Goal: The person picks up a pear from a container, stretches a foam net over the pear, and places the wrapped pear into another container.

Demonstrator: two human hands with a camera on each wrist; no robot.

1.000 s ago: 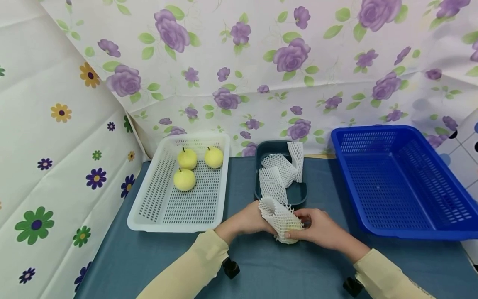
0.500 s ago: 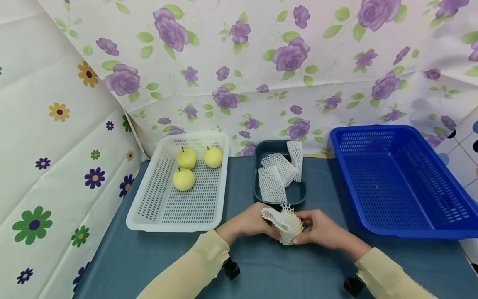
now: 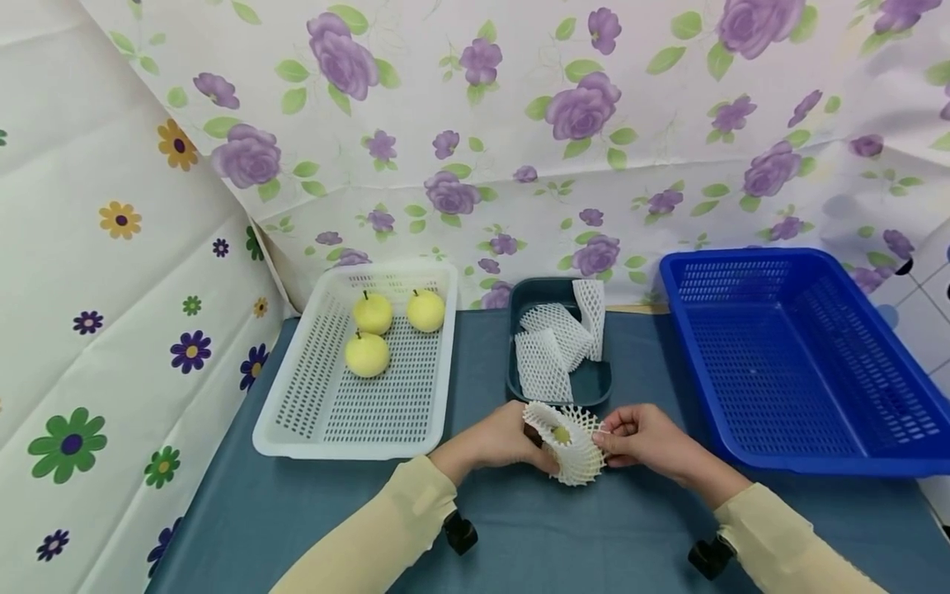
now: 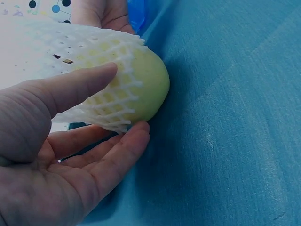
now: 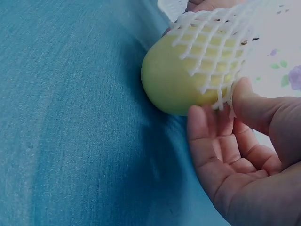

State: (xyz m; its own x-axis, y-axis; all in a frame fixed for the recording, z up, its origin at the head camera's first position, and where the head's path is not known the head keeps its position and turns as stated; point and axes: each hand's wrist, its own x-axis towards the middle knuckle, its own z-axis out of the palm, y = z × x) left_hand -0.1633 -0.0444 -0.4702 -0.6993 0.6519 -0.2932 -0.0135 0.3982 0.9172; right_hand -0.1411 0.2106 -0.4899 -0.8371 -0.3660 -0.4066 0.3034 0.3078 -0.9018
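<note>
A yellow-green pear (image 4: 155, 84) sits inside a white foam net sleeve (image 3: 582, 464), with its rounded end bare in both wrist views. In the head view, some yellow shows through the sleeve's upper opening. My left hand (image 3: 499, 439) grips the netted pear from the left, thumb on the mesh and fingers underneath. On the other side, my right hand (image 3: 653, 450) pinches the edge of the sleeve between thumb and fingers. The right wrist view has these fingertips (image 5: 197, 117) close against the pear's lower side.
At left, a white basket (image 3: 345, 450) contains 3 yellow pears (image 3: 367, 355). Behind the hands, a dark green tray (image 3: 594, 388) bears 3 foam sleeves (image 3: 545, 363). A blue basket (image 3: 750, 371) stands at right. Floral sheets (image 3: 445, 107) hang at the back and left.
The sleeved pear has turned between the hands, and the sleeve's opening now shows yellow inside. My right hand has shifted slightly right and up, from the pear's side to the sleeve's edge.
</note>
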